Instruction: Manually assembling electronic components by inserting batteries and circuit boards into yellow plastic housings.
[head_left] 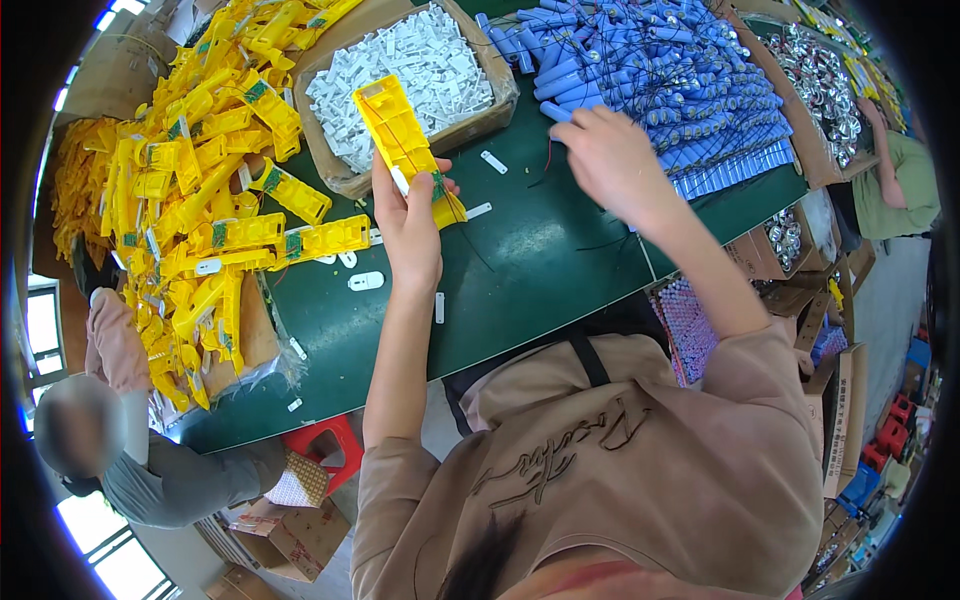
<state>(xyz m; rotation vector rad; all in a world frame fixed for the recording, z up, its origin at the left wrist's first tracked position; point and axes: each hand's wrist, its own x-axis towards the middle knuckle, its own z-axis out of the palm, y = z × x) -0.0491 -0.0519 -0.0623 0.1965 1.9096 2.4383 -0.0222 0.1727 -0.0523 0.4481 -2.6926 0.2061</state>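
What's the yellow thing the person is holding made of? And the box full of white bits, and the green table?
The yellow casing looks like hard, slightly shiny plastic: it has moulded ribs. The box seems to be matt brown cardboard, with thin, papery-looking walls. The green tabletop looks smooth; it might be a plastic or rubber covering, but I can't be sure.

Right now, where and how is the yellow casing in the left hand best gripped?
Probably across its long side walls at mid-length, from beneath: the yellow casing is long and narrow, its hollow face shows to the camera, and the green board sits at its lower end by the thumb of the left hand.
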